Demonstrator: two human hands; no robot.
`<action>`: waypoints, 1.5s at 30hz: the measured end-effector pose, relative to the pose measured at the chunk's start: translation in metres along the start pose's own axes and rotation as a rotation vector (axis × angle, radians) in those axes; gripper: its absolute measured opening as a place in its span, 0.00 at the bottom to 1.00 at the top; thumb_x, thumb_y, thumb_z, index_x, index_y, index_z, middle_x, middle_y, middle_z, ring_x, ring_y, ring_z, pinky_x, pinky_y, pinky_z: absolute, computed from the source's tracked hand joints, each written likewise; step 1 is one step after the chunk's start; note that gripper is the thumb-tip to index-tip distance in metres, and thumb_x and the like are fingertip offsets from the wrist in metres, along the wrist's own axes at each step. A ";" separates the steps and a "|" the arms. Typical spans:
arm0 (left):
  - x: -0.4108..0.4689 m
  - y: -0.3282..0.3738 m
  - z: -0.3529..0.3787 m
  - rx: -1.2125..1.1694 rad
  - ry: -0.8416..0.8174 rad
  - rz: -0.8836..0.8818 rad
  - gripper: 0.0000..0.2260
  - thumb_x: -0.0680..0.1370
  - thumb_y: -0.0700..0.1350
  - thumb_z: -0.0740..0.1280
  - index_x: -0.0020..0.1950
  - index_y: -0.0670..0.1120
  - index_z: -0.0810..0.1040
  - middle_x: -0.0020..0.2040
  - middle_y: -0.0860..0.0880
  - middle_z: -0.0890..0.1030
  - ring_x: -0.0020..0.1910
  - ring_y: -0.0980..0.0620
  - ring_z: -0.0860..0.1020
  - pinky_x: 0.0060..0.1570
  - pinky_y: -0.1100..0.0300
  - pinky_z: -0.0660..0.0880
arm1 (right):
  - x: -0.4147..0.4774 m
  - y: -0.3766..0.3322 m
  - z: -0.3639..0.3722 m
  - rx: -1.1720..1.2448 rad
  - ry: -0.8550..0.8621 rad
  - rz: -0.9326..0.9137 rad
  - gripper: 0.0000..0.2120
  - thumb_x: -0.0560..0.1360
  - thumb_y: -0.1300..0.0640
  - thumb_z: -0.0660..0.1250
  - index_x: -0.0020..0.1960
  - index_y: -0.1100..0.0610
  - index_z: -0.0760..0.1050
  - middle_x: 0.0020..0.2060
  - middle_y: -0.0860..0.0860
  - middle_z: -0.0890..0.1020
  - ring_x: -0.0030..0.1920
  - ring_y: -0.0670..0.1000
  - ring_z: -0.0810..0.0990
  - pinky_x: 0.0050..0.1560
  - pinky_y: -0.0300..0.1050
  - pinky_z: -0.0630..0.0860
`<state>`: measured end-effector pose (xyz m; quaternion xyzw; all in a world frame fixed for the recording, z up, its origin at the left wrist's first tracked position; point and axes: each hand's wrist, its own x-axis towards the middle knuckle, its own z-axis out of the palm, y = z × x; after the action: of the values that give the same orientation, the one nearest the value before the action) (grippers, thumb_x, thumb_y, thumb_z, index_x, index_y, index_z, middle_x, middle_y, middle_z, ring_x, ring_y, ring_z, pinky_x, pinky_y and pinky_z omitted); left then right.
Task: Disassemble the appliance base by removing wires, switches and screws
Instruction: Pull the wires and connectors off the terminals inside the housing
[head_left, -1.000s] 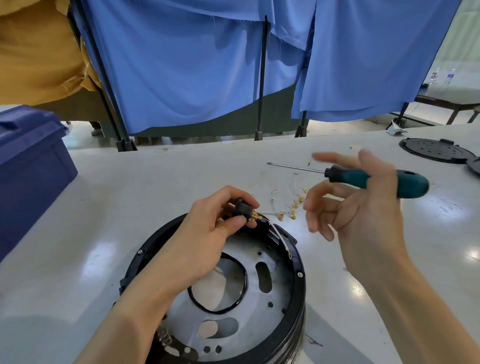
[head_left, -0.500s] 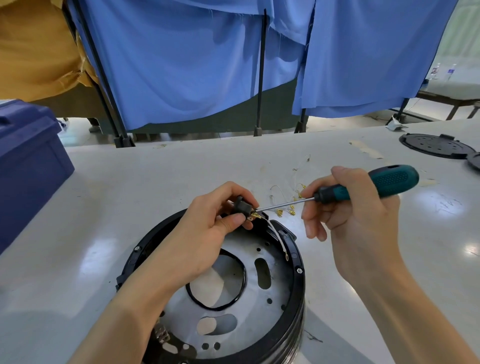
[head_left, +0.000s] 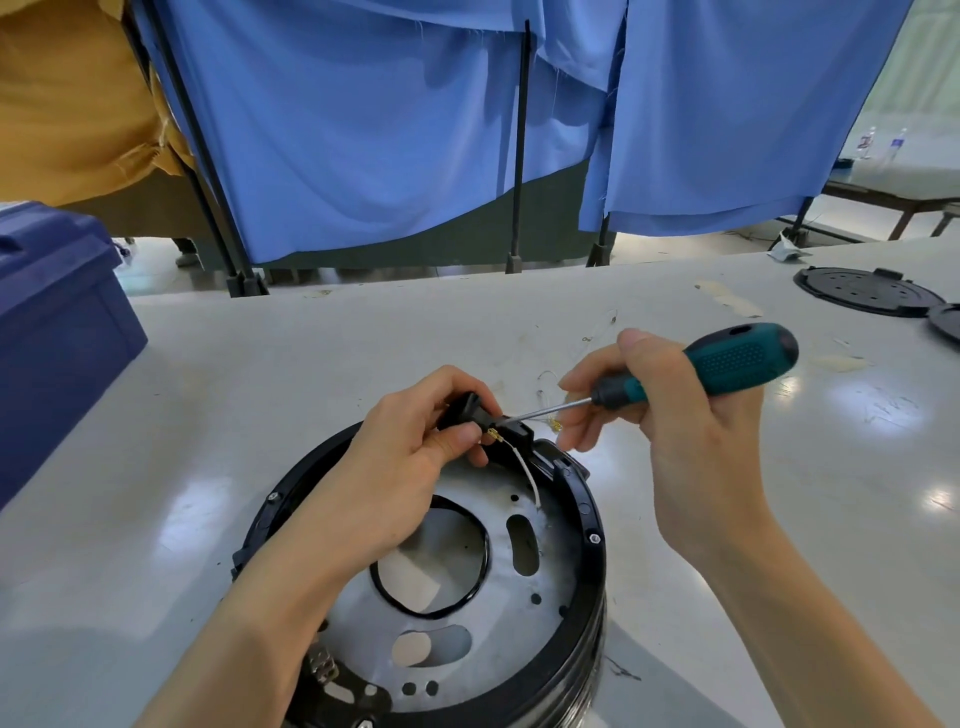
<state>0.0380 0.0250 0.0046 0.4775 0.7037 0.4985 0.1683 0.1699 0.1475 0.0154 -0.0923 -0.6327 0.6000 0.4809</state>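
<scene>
The left hand (head_left: 410, 467) pinches a small black switch (head_left: 464, 411) just above the far rim of the round appliance base (head_left: 589, 582), which lies on the table (head_left: 260, 364); a thin white wire (head_left: 527, 475) droops from the switch's brass terminal; the right hand (head_left: 680, 431) grips a teal screwdriver (head_left: 727, 364), tip at that terminal; the switch looks light and rigid, its tabs bendable, so hold the plastic body.

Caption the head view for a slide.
Left hand pinches a black switch over the appliance base while right hand aims a screwdriver at its terminals.
</scene>
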 end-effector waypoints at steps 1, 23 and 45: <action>0.000 0.000 0.000 -0.016 0.005 -0.004 0.14 0.79 0.31 0.61 0.47 0.51 0.77 0.39 0.48 0.80 0.42 0.53 0.80 0.52 0.61 0.74 | 0.001 0.000 0.000 0.012 0.002 0.025 0.16 0.74 0.55 0.62 0.31 0.59 0.80 0.24 0.58 0.79 0.22 0.58 0.78 0.25 0.43 0.74; -0.004 0.001 0.005 0.206 -0.020 -0.074 0.11 0.76 0.33 0.65 0.48 0.50 0.79 0.36 0.50 0.83 0.44 0.54 0.80 0.54 0.55 0.73 | -0.008 0.012 0.009 -0.128 -0.021 0.111 0.18 0.65 0.48 0.61 0.28 0.63 0.74 0.20 0.59 0.76 0.17 0.56 0.72 0.20 0.37 0.67; 0.001 -0.003 0.003 0.127 0.007 -0.050 0.12 0.76 0.33 0.67 0.48 0.50 0.81 0.37 0.56 0.81 0.30 0.62 0.73 0.34 0.73 0.68 | -0.001 0.016 -0.006 -0.013 0.176 0.110 0.16 0.70 0.56 0.62 0.25 0.58 0.76 0.20 0.57 0.75 0.16 0.56 0.70 0.19 0.38 0.65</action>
<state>0.0384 0.0275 0.0006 0.4676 0.7464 0.4500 0.1476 0.1672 0.1546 0.0004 -0.1822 -0.5857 0.6110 0.5004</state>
